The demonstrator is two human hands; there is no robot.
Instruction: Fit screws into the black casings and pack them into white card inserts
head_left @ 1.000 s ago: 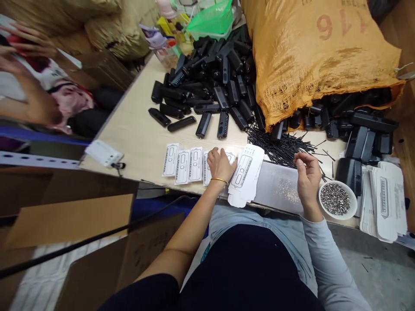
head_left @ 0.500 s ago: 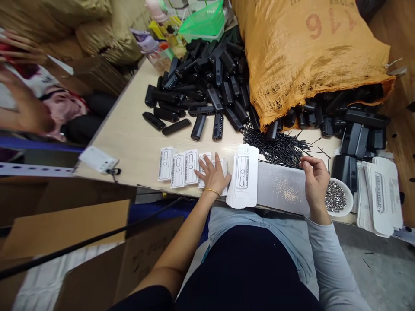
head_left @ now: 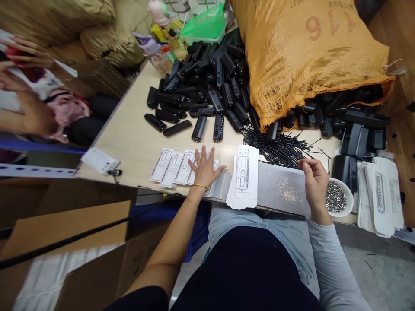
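Observation:
My left hand [head_left: 204, 172] lies with its fingers spread over the right end of a row of white printed cards [head_left: 171, 169], which lean to the left. Part of the row is hidden under it. My right hand [head_left: 315, 183] is closed, thumb against the fingertips; whatever it may hold is too small to see. Just beyond its fingers lies a heap of thin black rods [head_left: 282, 147]. Beside it on the right stands a white bowl [head_left: 350, 206] of small metal parts. Between my hands are a stack of white printed cards [head_left: 241, 185] and a grey metal plate [head_left: 269, 188] with tan crumbs.
Many black plastic housings [head_left: 204, 90] are piled at the back of the table [head_left: 129, 129]. An orange woven sack [head_left: 311, 56] spills more on the right. More cards [head_left: 381, 194] lie far right. A green basket [head_left: 204, 26] stands behind. Another person [head_left: 35, 95] sits left.
My left hand has shifted left, and the row of cards under it has slid and tilted left, baring a grey strip beside the card stack. My right hand has barely moved.

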